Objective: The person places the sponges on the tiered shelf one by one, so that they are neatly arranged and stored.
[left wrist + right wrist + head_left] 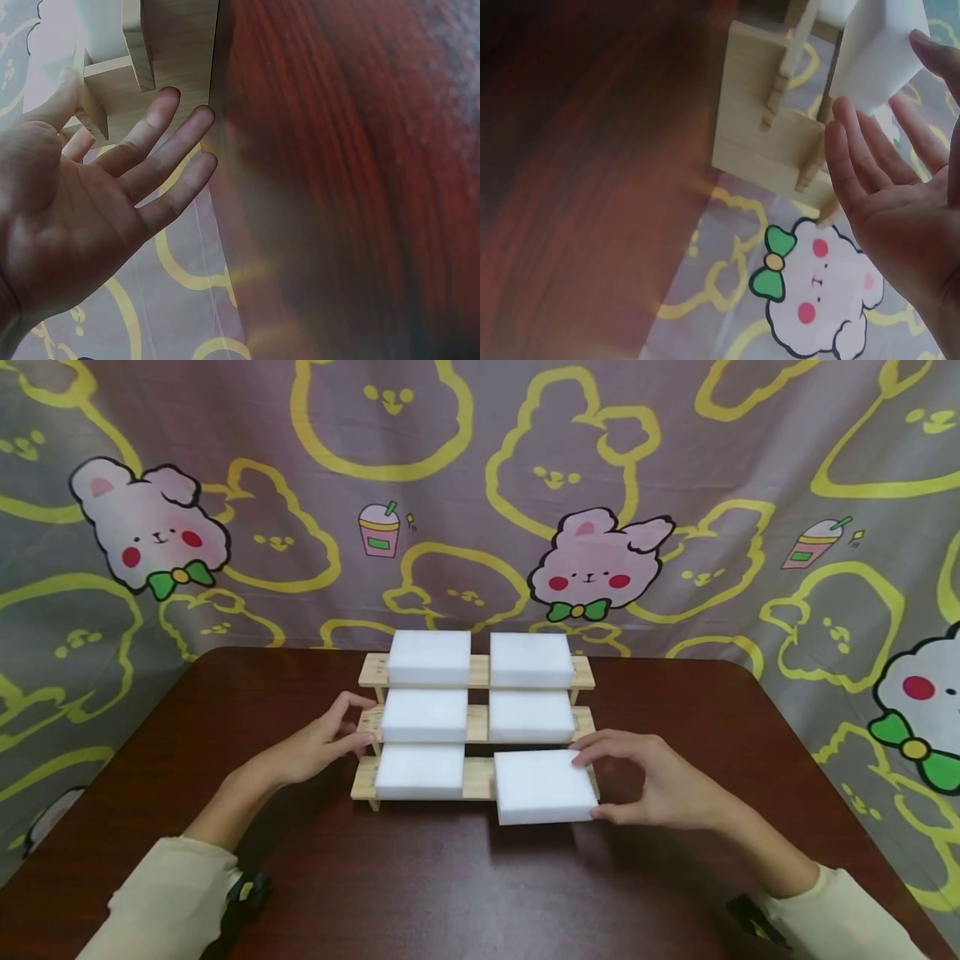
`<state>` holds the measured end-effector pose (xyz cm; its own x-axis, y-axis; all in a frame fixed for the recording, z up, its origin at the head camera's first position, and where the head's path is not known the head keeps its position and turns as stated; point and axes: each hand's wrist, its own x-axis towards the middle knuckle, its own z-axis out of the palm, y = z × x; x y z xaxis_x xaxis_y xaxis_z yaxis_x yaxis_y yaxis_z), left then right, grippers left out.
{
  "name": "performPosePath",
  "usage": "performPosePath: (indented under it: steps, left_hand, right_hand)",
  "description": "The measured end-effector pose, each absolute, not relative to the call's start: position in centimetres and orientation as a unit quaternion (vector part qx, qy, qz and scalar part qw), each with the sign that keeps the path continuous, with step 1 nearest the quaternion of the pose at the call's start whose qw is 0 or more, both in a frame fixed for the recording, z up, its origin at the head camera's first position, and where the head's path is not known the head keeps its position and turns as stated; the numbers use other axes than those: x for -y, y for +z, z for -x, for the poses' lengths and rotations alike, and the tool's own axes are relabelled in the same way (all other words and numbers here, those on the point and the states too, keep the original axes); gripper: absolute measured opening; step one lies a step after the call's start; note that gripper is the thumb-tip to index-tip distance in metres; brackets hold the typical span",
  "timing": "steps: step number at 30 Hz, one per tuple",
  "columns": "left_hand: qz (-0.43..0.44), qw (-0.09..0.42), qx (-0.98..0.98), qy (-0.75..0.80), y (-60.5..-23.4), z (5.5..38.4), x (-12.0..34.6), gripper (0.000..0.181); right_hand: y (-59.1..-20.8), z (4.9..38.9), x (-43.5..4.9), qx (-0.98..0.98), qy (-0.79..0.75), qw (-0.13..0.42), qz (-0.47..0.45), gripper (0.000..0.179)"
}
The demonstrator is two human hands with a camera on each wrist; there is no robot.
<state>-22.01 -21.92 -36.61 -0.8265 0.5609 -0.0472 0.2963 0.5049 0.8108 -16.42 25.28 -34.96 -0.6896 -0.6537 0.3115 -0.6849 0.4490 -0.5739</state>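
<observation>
A three-tier wooden stand [477, 724] carries white foam blocks in two columns. My right hand [667, 785] pinches one foam block [543, 783] by its right edge, thumb at the front corner and fingers at the back. That block is tilted, in front of and over the right part of the lowest tier. The right wrist view shows the same foam block [881, 56] between thumb and fingers. At the stand's left end, my left hand [322, 747] holds the middle tier between thumb and forefinger. Its other fingers [169, 187] extend beside the stand in the left wrist view.
Two foam blocks sit on the top tier, two on the middle tier, and one foam block [420, 770] on the lowest tier's left. The stand is on a dark reddish-brown table [375, 877]. A cartoon-printed curtain [465, 510] hangs behind the table.
</observation>
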Motion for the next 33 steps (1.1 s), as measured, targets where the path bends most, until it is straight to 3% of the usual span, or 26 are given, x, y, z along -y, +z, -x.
performPosePath:
  steps: [18,26,33]
  left_hand:
    - [-0.253,0.152,-0.853,0.431,-36.7,22.0,22.0,0.051]
    - [-0.256,0.152,-0.852,0.43,-36.7,22.0,22.0,0.05]
    - [-0.256,0.152,-0.853,0.429,-36.7,22.1,22.0,0.051]
  right_hand:
    - [-36.4,16.2,-23.8,0.882,0.293,0.03,-0.368,0.051]
    - [-35.7,15.6,-23.7,0.894,0.282,0.001,-0.347,0.048]
    - [-36.1,15.7,-23.2,0.877,0.308,0.04,-0.365,0.044]
